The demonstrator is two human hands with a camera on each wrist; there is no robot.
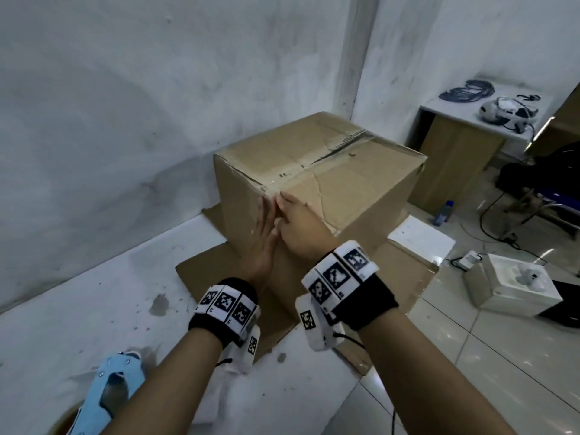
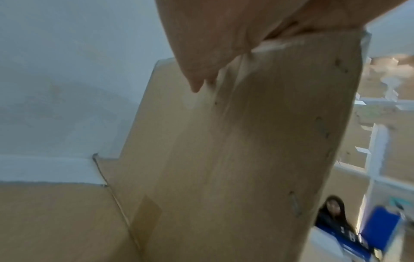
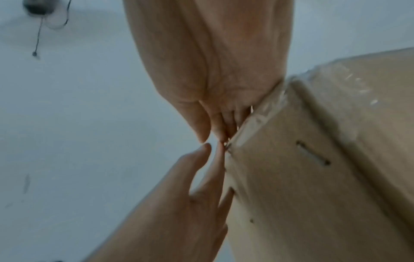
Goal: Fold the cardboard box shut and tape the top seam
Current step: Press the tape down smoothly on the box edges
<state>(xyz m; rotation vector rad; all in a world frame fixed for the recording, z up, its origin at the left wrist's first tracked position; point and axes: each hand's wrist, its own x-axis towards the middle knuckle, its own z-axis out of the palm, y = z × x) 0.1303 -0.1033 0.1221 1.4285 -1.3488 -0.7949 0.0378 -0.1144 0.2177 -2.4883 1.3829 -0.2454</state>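
The brown cardboard box (image 1: pixel 329 183) stands shut on a flat sheet of cardboard (image 1: pixel 216 271), with clear tape (image 1: pixel 314 166) running along its top seam. Both hands meet at the box's near left vertical edge, just under the end of the seam. My left hand (image 1: pixel 265 221) lies flat on the left side face, fingers straight and pointing up. My right hand (image 1: pixel 295 221) presses flat on the near face beside it. In the right wrist view the right hand (image 3: pixel 212 74) and the left hand (image 3: pixel 192 191) touch fingertips by the taped corner (image 3: pixel 264 113). The left wrist view shows my left hand (image 2: pixel 206 49) on the box wall (image 2: pixel 246 159).
A blue tape dispenser (image 1: pixel 106 394) lies on the white table (image 1: pixel 94 309) at the near left. The grey wall (image 1: pixel 125 105) stands close behind the box. To the right are a side table (image 1: pixel 464 120) with cables and a headset, a white box (image 1: pixel 511 287) on the floor, and a person (image 2: pixel 331 218).
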